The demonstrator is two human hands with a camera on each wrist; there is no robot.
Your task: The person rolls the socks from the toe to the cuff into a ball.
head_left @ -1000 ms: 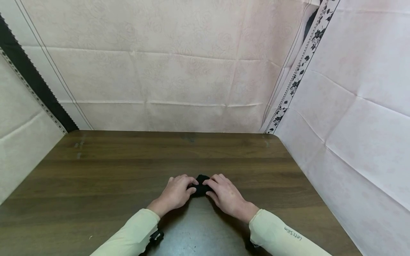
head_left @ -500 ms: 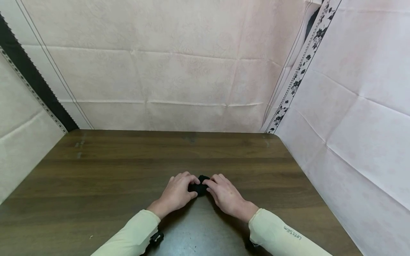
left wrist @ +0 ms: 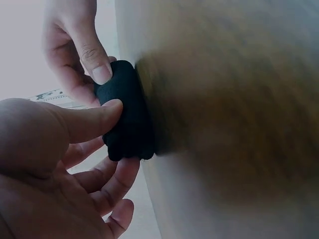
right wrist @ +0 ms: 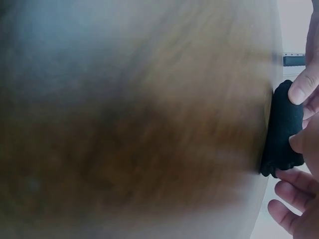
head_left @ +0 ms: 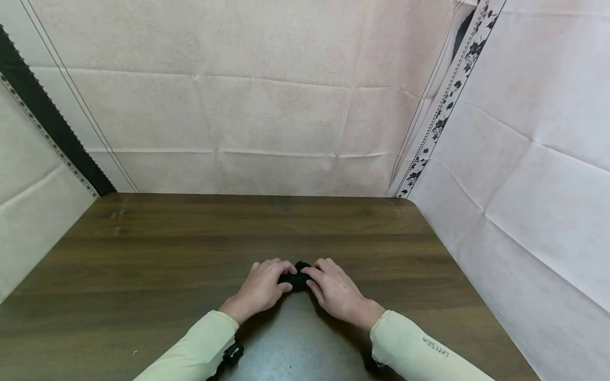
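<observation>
A small black cloth roll (head_left: 299,281) lies low over the wooden table between both hands. My left hand (head_left: 263,286) holds its left end, fingers over the top and thumb on the near side. At the opposite end, my right hand (head_left: 339,292) pinches the roll in much the same way. The left wrist view shows the thick, soft roll (left wrist: 127,109) with folded edges at its end, the left thumb (left wrist: 94,122) pressed on its side. In the right wrist view the same cloth roll (right wrist: 284,129) sits against the tabletop, partly covered by the fingers.
The brown wooden table (head_left: 190,254) spreads around the hands, with a tiny pale scrap (head_left: 135,352) at the near left. White patterned cloth (head_left: 248,116) hangs behind the far edge, and more white cloth (head_left: 534,174) hangs along the right side.
Both hands stay almost in place at the ends of the cloth roll. The thumbs shift slightly along its near side, and the far bulge of cloth looks a little lower.
</observation>
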